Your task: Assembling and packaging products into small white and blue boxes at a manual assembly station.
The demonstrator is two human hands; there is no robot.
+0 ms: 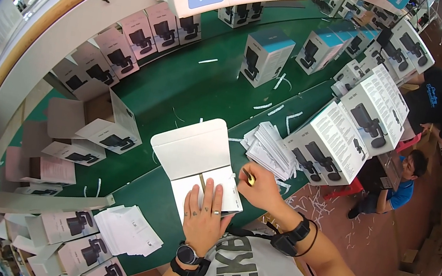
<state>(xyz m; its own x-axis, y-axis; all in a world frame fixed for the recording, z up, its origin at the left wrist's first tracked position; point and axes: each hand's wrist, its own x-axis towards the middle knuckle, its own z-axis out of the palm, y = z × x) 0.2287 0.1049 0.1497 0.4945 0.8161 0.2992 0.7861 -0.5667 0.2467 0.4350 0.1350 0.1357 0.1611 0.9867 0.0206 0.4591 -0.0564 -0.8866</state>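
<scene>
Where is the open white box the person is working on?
The open white box lies centre frame on the green table, under the left hand, beside a stack of leaflets.

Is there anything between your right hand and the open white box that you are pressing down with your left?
Nothing visible: the right hand hovers at the edge of the open white box, beside the left hand lying flat on it.

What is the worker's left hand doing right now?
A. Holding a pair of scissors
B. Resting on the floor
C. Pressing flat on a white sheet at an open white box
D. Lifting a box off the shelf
C: the left hand lies palm down, fingers spread, on the white paper sheet at the open white cardboard box on the green table.
</scene>
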